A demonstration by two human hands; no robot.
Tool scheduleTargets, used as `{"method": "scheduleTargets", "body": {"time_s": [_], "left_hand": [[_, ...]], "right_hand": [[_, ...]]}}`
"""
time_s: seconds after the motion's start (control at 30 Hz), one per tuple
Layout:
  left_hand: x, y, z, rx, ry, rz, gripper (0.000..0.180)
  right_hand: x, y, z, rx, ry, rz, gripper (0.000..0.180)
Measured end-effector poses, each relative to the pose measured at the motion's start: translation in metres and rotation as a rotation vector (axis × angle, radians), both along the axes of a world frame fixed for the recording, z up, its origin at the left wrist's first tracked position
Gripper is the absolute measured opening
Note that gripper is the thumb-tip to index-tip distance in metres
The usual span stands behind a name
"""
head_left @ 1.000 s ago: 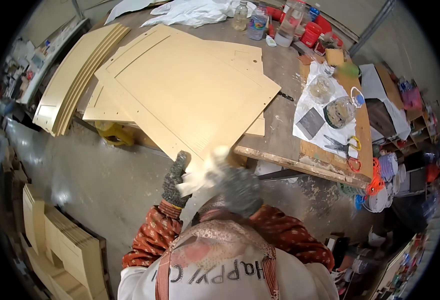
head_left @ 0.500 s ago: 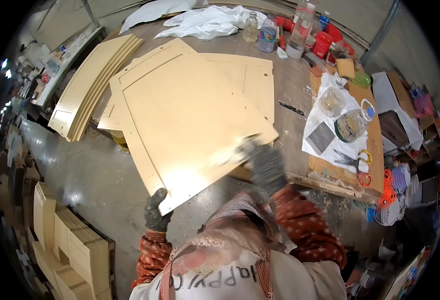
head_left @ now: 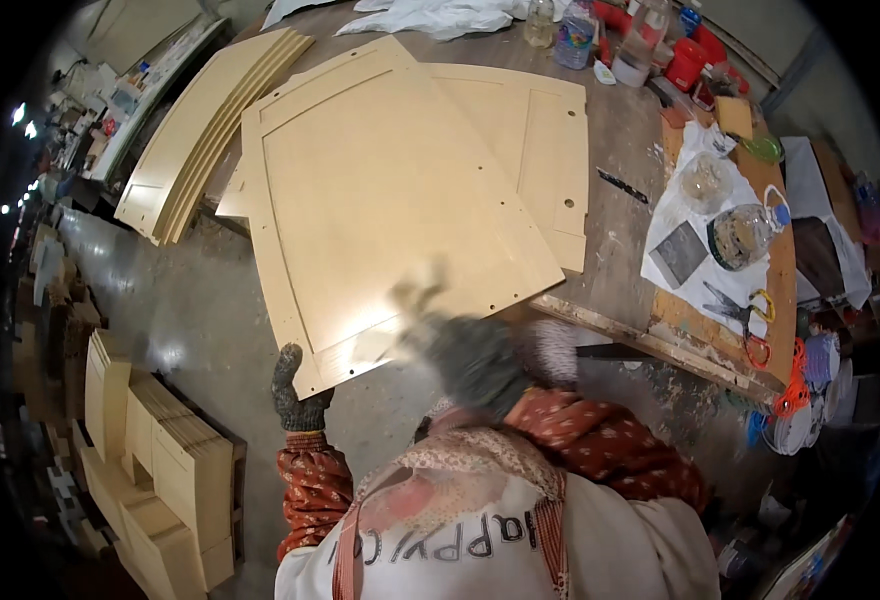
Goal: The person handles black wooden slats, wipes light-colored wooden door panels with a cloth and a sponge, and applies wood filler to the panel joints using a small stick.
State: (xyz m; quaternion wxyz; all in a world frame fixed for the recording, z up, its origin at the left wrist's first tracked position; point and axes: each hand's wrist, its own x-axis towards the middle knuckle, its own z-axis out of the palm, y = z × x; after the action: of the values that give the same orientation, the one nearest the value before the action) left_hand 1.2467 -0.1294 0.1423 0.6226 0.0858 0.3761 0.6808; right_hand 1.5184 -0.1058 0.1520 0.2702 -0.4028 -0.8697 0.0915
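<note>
Single head view, steeply down over workbench, close.

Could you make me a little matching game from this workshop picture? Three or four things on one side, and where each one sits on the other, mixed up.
Things:
1. large tan panel
2. left hand
3. scissors
4. stack of tan boards

Places:
A. on the white sheet at the right end of the workbench
B. gloved, gripping the panel's near left corner
C. lying over the workbench, its near end jutting past the edge
D. at the bench's far left, beyond the panel

Pairs: 1-C, 2-B, 3-A, 4-D
</note>
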Motion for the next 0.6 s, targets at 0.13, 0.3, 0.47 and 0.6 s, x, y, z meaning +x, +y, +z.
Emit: {"method": "scheduleTargets", "body": {"time_s": [0.13, 0.3, 0.47, 0.6], "left_hand": [[-0.022, -0.014, -0.029, 0.091, 0.57, 0.025, 0.038], [-0.001, -0.004, -0.007, -0.018, 0.099, 0.034, 0.029], [-0.008, -0.006, -0.007, 0.03, 0.009, 0.006, 0.031], [-0.026, -0.014, -0.031, 0.055, -0.041, 0.025, 0.034]], "right_hand": [[-0.024, -0.015, 0.017, -0.102, -0.005, 0.359, 0.034], [0.049, 0.009, -0.001, 0.062, -0.029, 0.002, 0.033], [0.149, 0.071, 0.089, 0.089, -0.025, -0.546, 0.04], [0.187, 0.105, 0.089, 0.174, -0.07, -0.779, 0.046]]}}
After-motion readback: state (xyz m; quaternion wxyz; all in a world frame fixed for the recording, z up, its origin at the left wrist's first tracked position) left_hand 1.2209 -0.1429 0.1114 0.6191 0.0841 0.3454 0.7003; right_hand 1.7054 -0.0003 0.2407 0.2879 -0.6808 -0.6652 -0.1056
